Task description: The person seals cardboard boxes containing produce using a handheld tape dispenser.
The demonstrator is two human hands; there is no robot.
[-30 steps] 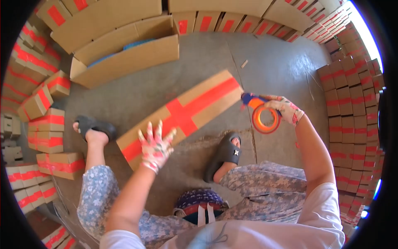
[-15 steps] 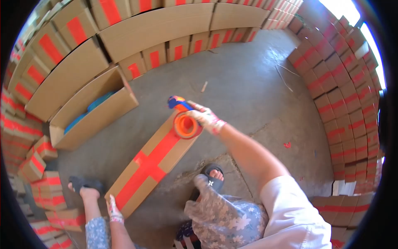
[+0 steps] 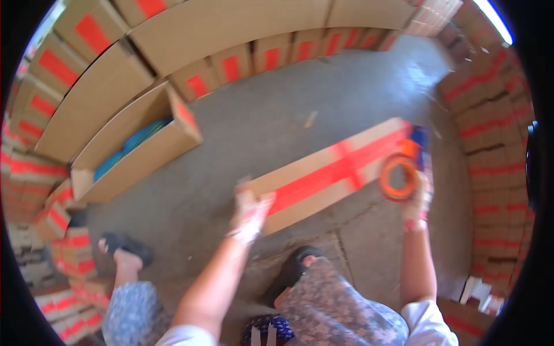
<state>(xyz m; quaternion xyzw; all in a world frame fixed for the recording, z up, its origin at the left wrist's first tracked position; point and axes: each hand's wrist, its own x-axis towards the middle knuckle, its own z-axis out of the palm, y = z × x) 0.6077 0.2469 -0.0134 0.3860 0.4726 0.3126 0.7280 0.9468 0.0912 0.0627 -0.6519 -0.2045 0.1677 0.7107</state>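
A long cardboard box (image 3: 306, 199), crossed with red tape along its top and around its width, slants in front of me above the concrete floor. My left hand (image 3: 251, 210), in a patterned glove, grips its near left end. At the far right end, my gloved right hand (image 3: 423, 193) holds a blue and orange tape dispenser (image 3: 411, 149) with a large orange-red roll on it. The dispenser is against or just beside that end of the box; blur hides whether the right fingers also touch the cardboard.
An open long carton (image 3: 147, 150) with blue-green items (image 3: 130, 147) inside stands at the left. Stacked taped boxes line the back (image 3: 231, 66), the left side and the right wall (image 3: 496, 173). My sandalled feet (image 3: 124, 245) rest on the floor (image 3: 248, 127).
The box has swung and shifted right, its left end raised with my left hand. My right hand has moved right with the tape dispenser, and the view has turned slightly.
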